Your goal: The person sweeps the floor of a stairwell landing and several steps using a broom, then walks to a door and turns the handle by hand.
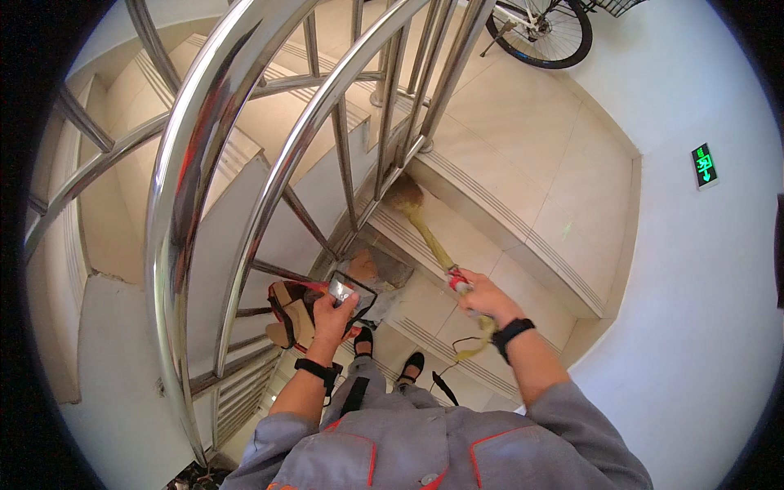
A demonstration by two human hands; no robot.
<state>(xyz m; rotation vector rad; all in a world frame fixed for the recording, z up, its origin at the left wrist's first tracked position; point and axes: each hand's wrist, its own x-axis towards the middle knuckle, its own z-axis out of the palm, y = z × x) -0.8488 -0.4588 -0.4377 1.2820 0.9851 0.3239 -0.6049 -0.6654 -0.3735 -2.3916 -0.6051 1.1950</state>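
My right hand is closed around the taped handle of a hand broom. The blurred bristles of this broom lie in the inner corner of a stair tread, beside the railing's foot. My left hand grips a small grey metallic piece, perhaps part of a handle; the exact kind cannot be told. Around and below that hand are a black wire-like frame and a red-and-tan bag or container. A grey, dustpan-like sheet with a brownish patch rests on the step close to the railing.
A curved stainless steel handrail with bars runs along my left. Tiled stair treads with grooved edges rise to a landing, where a bicycle stands by the wall. A lit exit sign hangs on the right wall.
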